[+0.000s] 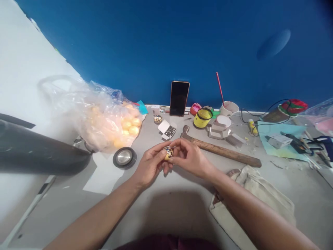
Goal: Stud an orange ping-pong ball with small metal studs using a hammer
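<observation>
A small yellow ball [168, 153] with shiny metal studs on it sits between my two hands above the table. My left hand [152, 161] is closed round its left side, the thumb lying along the front. On the other side, my right hand [191, 158] has its thumb and bent fingers against the ball; any small piece between them is hidden. Just beyond the hands lies an open white box [168, 130] of small silver tacks. Behind that box rests another stud-covered ball [158, 119].
A hammer [223, 149] lies right of my hands, near a cloth bag [257, 198]. Left stand a round black-rimmed metal lid [124, 157] and a clear plastic bag [104, 121] of orange balls. A phone [179, 98] leans on the wall beside a yellow cup [202, 118].
</observation>
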Demonstrator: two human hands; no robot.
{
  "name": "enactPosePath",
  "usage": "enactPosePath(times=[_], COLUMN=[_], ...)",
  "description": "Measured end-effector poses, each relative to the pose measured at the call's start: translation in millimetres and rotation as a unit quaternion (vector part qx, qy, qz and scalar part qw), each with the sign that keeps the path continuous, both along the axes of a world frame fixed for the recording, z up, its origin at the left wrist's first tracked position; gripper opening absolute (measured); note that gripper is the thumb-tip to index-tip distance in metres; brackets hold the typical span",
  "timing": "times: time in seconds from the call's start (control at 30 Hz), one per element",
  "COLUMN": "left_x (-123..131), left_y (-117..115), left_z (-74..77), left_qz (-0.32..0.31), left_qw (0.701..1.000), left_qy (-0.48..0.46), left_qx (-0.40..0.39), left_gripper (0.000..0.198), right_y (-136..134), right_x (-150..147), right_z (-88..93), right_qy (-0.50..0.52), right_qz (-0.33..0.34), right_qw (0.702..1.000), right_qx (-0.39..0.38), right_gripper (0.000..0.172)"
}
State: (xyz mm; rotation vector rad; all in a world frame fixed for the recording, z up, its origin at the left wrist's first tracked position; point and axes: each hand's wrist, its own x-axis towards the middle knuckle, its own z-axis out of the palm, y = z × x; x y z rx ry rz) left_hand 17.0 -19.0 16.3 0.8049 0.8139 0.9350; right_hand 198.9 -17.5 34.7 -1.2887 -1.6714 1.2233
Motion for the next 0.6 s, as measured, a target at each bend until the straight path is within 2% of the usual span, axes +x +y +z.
enactPosePath(times=[0.07, 0.13, 0.2, 0.3, 0.37, 0.47, 0.6], left_x=[0, 0, -1, -3, -5, -7, -6], left_y=[-2, -4, -5, -5, -5, -7, -7], left_z=[-1.2, -4.4, -8.2, -9.8, -6.7, -0.8, -0.2], left_qz=[-0.014, -0.018, -0.010, 0.021, 0.052, 0.073, 0.060], left_qw=[0.999, 0.998, 0.997, 0.991, 0.967, 0.921, 0.879], left_qy=[0.029, 0.053, 0.054, 0.072, 0.138, 0.208, 0.269], left_qx=[0.022, 0.036, 0.045, 0.114, 0.206, 0.322, 0.390], left_gripper=[0.062, 0.067, 0.070, 0.061, 0.047, 0.038, 0.034], right_y=[-2, -2, -1, 4, 7, 8, 5], right_x=[-1, -1, 0, 4, 6, 6, 1], right_z=[0.3, 0.5, 0.1, -2.5, -5.3, -10.2, -16.1], right_qy=[-0.063, -0.072, -0.034, 0.118, 0.219, 0.283, 0.328], right_qz=[0.005, 0.011, 0.002, 0.012, 0.034, 0.044, 0.034], right_qw=[0.996, 0.994, 0.999, 0.991, 0.970, 0.948, 0.927], right_qx=[0.068, 0.084, 0.036, -0.063, -0.104, -0.142, -0.180], right_gripper=[0.033, 0.032, 0.030, 0.036, 0.043, 0.046, 0.048])
